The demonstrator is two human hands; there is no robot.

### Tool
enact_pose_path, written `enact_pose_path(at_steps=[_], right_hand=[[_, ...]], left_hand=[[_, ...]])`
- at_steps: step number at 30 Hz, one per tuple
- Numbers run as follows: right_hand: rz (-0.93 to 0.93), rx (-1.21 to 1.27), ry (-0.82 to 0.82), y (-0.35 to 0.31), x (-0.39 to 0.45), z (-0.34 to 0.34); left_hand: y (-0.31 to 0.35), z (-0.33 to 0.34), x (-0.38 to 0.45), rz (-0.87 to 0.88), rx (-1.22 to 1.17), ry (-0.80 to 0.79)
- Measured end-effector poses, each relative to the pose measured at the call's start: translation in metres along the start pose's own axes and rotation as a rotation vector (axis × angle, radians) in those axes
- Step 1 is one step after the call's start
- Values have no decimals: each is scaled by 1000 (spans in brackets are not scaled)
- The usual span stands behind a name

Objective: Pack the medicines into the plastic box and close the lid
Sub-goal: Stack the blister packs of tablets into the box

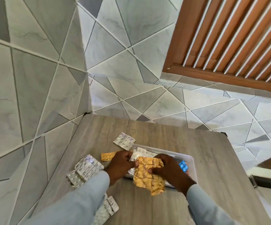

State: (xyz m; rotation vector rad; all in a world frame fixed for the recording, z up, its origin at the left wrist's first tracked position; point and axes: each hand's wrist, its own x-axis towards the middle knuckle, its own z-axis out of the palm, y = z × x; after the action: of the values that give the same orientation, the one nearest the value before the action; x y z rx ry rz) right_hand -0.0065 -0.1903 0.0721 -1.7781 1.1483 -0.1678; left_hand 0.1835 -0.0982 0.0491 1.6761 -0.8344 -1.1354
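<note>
Both hands — left hand (pixel 121 163), right hand (pixel 168 169) — are pinching a gold blister sheet (pixel 149 175) in a tight grip over the plastic box (pixel 189 157) just beyond; next, lowering it inside — packing looks midway.

A grey wood-grain table (pixel 204 159) stands in a tiled corner. Directly on it sits a clear plastic box (pixel 190 158), open, with blister strips inside. Beyond the box lies a silver foil strip (pixel 124 141), and just left of it an orange blister strip (pixel 108 156). A pile of silver strips (pixel 87 168) lies at the left edge, with more white blister strips (pixel 110 207) at the near edge.
</note>
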Motion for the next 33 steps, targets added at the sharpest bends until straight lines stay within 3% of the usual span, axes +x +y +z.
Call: enact_pose_path(at_steps=[4, 7, 13, 20, 27, 30, 33], right_hand=[[56, 116, 195, 22, 8, -46], [85, 109, 227, 39, 17, -71], [126, -209, 196, 77, 30, -82], [82, -430, 164, 86, 24, -59], [78, -511, 280, 77, 21, -50], [-39, -513, 336, 58, 25, -40], [-206, -401, 362, 25, 31, -15]], left_hand=[[21, 54, 24, -72, -23, 35], [29, 86, 44, -70, 63, 48], [25, 112, 62, 57, 820, 6], [18, 120, 55, 80, 1227, -158], [11, 91, 52, 239, 934, -56], [7, 52, 48, 273, 825, 70], [-10, -5, 39, 184, 708, 191]])
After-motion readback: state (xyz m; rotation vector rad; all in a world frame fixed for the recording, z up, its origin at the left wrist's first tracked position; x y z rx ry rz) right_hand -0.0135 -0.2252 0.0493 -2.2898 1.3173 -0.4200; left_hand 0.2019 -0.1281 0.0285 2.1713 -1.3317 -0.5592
